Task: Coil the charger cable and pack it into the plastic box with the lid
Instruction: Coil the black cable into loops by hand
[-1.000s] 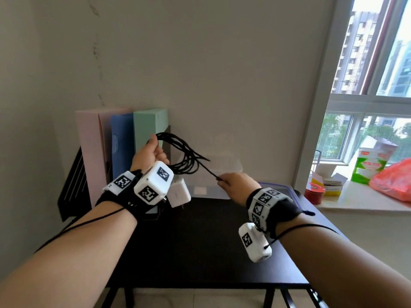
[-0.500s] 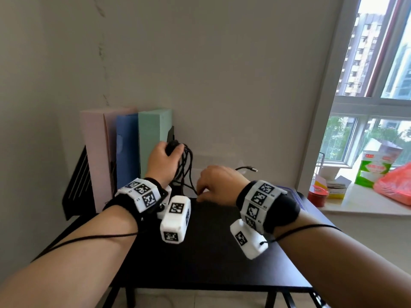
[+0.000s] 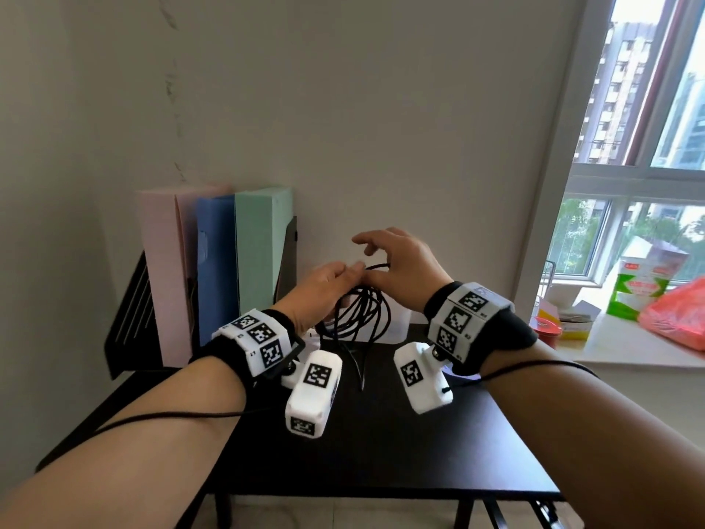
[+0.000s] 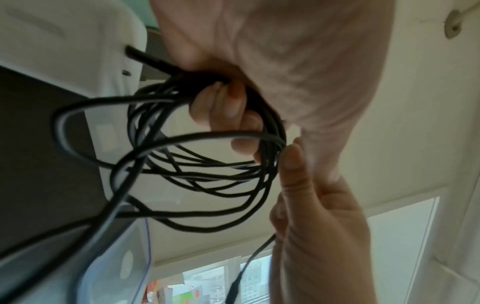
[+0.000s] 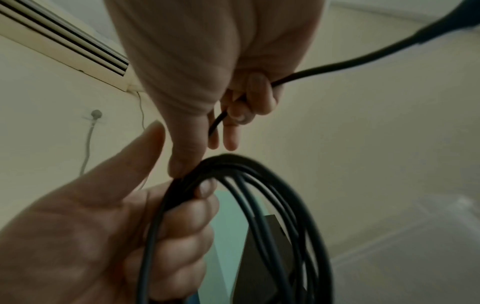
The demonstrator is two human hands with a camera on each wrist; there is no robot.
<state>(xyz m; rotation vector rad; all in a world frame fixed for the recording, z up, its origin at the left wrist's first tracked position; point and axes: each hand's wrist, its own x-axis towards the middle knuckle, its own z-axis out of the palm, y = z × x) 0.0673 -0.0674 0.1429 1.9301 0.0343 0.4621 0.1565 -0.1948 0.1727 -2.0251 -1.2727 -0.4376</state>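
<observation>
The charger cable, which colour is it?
Black. The charger cable shows best in the left wrist view, coiled in the left hand.

Both hands (image 3: pixel 366 276) seemingly hold the coiled cable (image 3: pixel 356 311) above the table (image 3: pixel 419 452).

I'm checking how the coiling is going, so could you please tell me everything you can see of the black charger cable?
The charger cable is thin, black and smooth-looking, gathered into several loose, uneven loops that hang above the black table. The left hand grips the bundle at its top, fingers curled round it. The right hand pinches the free tail, which runs to a thicker connector end. One end enters a white charger block.
</observation>
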